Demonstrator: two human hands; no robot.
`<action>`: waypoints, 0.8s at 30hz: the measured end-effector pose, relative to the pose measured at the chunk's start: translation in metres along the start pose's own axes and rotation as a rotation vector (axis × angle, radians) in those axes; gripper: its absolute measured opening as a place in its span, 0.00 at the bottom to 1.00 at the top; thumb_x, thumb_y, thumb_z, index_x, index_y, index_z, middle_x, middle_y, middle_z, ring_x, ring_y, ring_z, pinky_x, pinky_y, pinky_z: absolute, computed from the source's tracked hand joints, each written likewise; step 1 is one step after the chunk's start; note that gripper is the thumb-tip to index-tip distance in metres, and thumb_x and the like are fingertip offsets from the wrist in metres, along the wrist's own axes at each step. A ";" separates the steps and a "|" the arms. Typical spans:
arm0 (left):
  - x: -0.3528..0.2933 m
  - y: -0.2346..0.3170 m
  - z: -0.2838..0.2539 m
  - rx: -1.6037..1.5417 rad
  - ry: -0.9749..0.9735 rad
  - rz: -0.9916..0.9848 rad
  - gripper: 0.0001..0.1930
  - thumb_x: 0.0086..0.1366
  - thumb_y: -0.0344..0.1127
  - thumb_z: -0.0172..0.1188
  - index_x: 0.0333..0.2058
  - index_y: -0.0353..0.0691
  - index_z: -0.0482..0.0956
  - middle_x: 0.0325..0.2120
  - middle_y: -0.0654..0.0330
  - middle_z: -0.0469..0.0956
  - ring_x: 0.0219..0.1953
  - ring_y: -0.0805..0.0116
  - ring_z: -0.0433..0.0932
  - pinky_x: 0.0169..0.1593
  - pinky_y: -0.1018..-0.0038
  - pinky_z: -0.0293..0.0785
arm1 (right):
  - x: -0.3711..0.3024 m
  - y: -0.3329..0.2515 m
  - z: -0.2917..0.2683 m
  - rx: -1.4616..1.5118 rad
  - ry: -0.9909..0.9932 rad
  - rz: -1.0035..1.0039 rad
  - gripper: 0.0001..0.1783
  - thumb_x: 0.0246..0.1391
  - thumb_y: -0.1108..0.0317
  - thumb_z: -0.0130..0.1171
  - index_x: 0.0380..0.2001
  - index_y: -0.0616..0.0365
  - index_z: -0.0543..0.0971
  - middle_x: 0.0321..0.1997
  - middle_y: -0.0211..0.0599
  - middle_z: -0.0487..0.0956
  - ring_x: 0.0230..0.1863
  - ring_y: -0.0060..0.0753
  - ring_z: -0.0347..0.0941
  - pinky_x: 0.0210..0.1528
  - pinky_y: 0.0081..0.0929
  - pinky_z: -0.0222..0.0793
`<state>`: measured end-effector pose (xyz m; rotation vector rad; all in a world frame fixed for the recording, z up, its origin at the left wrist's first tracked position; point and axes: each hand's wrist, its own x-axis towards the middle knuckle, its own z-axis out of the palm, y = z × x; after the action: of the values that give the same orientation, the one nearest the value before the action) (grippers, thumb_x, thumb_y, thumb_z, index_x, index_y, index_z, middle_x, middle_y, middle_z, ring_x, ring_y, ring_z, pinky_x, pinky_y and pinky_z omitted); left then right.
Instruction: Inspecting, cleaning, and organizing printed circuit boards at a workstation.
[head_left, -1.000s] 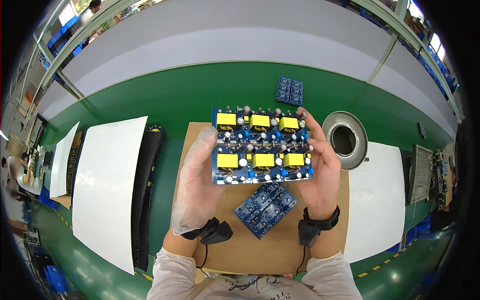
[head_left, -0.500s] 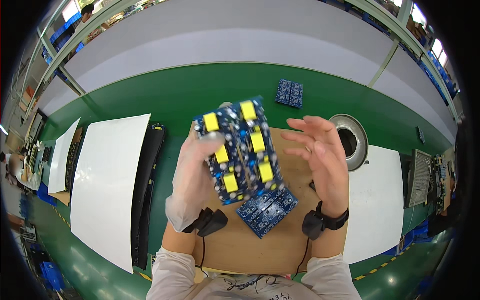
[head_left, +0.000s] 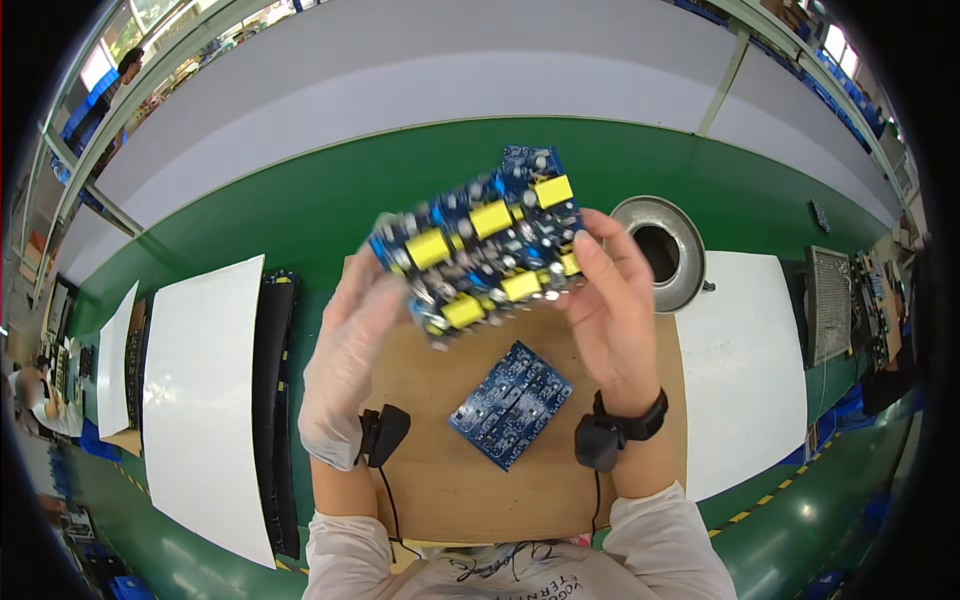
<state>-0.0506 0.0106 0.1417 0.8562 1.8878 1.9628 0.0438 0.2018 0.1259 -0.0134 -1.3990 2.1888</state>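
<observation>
- The person holds a blue circuit board panel [head_left: 480,245] with both hands above a brown wooden work board [head_left: 440,480], which lies on a green table [head_left: 300,210].
- The panel carries several yellow block components and many small silver and dark parts; it is tilted, with its right end higher, and it looks a little blurred.
- The left hand [head_left: 350,350] wears a thin clear glove and grips the lower left edge of the panel from behind, fingers closed on it.
- The right hand [head_left: 610,300] is bare; its fingers and thumb are clamped on the right edge of the panel.
- Each wrist has a black band with a small black device and a thin cable that runs toward the body.
- A second blue circuit board panel [head_left: 511,404] lies flat on the wooden board, below the held one and between the two forearms, not touching either hand.
- To the right of the right hand, a round metal ring with a dark hole [head_left: 660,250] is set in the table.
- White sheets [head_left: 200,400] lie at the left side of the table, and another white sheet [head_left: 740,370] lies at the right side.
- A long black tray [head_left: 272,400] stands just beside the left white sheet, between it and the wooden board.
- Far right, a grey ribbed part [head_left: 828,303] lies on the table, well apart from the hands.
</observation>
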 end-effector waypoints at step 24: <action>0.007 -0.013 0.003 -0.598 0.024 -0.209 0.21 0.69 0.46 0.38 0.51 0.36 0.64 0.35 0.51 0.76 0.26 0.59 0.79 0.27 0.74 0.74 | -0.002 0.017 -0.002 0.642 0.069 0.370 0.14 0.60 0.67 0.44 0.46 0.62 0.69 0.46 0.42 0.72 0.42 0.40 0.72 0.40 0.39 0.76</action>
<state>-0.0565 0.0181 0.1305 0.4399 1.2141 2.2140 0.0387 0.1971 0.1105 -0.1207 -0.6379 2.8227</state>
